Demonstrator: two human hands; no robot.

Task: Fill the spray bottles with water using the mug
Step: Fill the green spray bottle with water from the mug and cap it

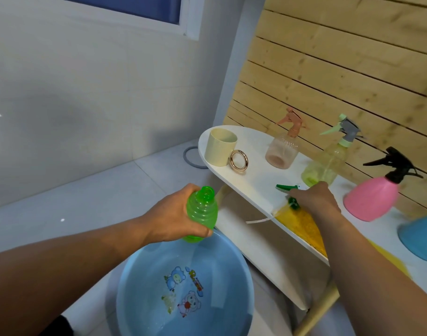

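My left hand [176, 217] grips an uncapped green ribbed spray bottle [202, 212], held upright over the far rim of a blue basin [134, 275] of water on the floor. My right hand [314, 200] holds the green spray head [286, 188] down on the white table [253, 180], and its clear dip tube [258, 219] hangs past the edge. A cream mug [219, 147] with a gold ring handle stands at the table's far left end.
Along the wooden slat wall stand a peach spray bottle [284, 146], a yellow-green one [329, 161] and a pink one with a black head [375, 197]. A blue bottle [418, 238] is cut off at right. A yellow cloth [300, 226] lies under my right wrist.
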